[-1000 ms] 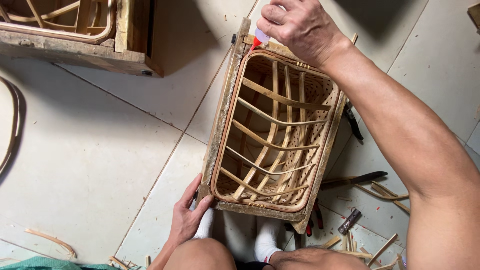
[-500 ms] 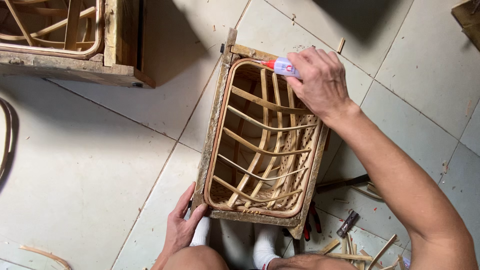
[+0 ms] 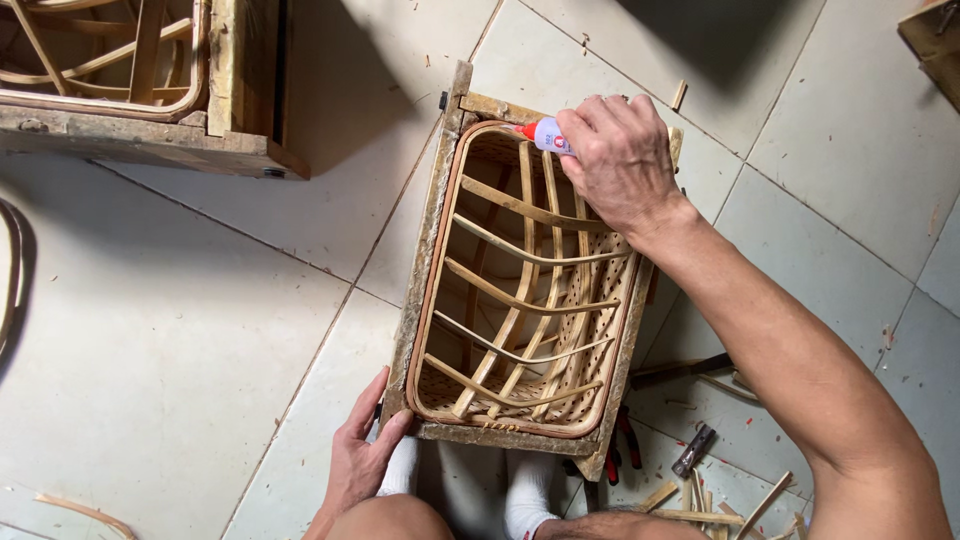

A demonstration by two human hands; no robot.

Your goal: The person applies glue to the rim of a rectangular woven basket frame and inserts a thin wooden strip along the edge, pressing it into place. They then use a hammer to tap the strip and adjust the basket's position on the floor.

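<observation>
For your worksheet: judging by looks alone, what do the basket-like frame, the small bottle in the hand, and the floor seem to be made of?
Frame: rough, stained wood outside; inside, bent pale strips that look like rattan or bamboo, unvarnished.
Bottle, held in the right hand: probably plastic, smooth white with a red tip.
Floor: glazed pale tiles, with visible grout lines and sheen.

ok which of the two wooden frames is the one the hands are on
The wooden frame at centre: left hand grips its near corner, right hand holds a small glue bottle at its far end. The other frame, top left, is untouched.
</observation>
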